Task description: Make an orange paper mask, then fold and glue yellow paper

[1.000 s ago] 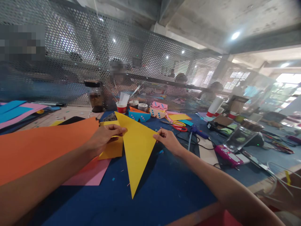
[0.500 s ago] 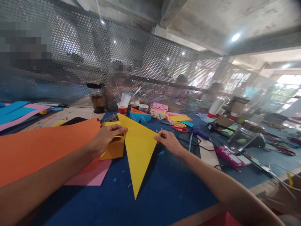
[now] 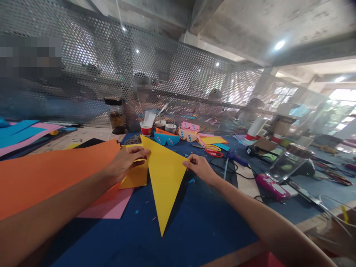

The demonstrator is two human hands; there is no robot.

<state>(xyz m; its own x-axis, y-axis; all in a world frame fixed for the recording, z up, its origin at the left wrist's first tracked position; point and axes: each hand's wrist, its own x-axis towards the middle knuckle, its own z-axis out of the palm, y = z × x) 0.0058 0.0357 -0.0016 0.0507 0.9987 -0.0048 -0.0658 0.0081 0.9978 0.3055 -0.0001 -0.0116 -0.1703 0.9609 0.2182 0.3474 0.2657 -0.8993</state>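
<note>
Left hand [image 3: 125, 163] and right hand [image 3: 200, 168] pinch a yellow triangle [image 3: 165, 178] — apparently paper.

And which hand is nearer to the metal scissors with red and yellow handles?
Right. The right hand, pinching the right corner of the yellow triangular sheet, is in front and left of the scissors. The left hand, at the sheet's left edge, is farther left.
</note>
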